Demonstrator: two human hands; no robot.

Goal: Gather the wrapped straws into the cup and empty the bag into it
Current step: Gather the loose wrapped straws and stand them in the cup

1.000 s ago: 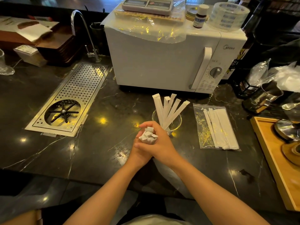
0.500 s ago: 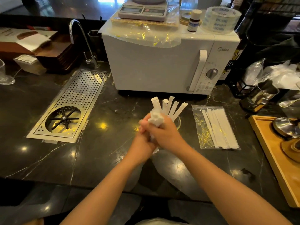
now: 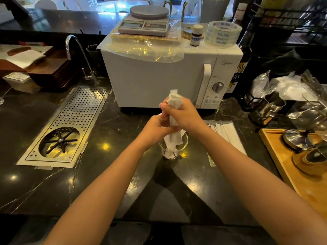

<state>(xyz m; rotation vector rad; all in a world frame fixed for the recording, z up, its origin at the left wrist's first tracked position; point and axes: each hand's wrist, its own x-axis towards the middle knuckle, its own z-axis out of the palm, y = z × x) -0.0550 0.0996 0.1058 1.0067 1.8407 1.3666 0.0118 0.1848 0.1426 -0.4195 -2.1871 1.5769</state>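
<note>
Both hands, left hand (image 3: pixel 155 129) and right hand (image 3: pixel 184 114), clenched on wrapped straws (image 3: pixel 174 110), lower ends inside cup (image 3: pixel 174 149). Bag (image 3: pixel 224 133) unemptied, toward tabletop's right edge.

glossy, seemingly marble dark counter (image 3: pixel 53 191)

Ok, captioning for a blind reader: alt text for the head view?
Both hands, left hand and right hand, grip a bundle of straws over a cup on a dark counter; a bag lies to the right.
</note>
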